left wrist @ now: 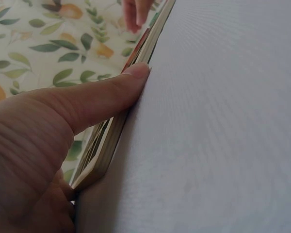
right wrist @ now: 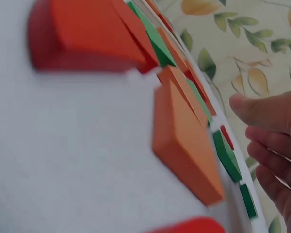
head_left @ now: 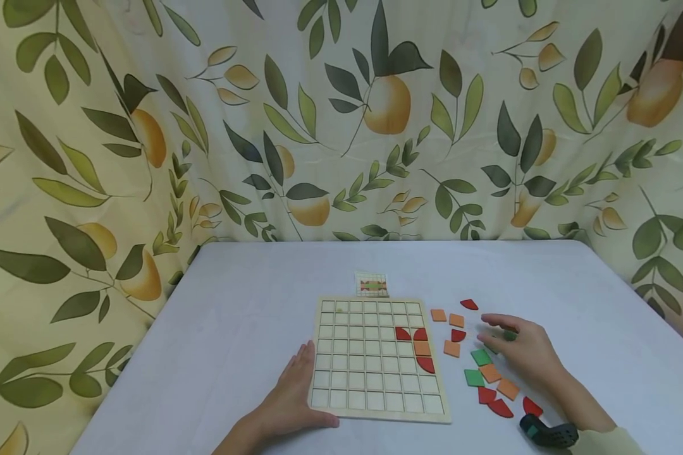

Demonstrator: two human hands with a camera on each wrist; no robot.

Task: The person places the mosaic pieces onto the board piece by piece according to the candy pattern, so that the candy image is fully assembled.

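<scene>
Near green tiles (head_left: 481, 357), loosely curved right hand (head_left: 528, 349)

Room beyond card (head_left: 372, 285), tiles (head_left: 491, 373) (right) obstructing

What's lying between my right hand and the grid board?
In the head view, three orange squares and a red piece lie between your right hand and the grid board, with a second red piece slightly farther from you.
</scene>
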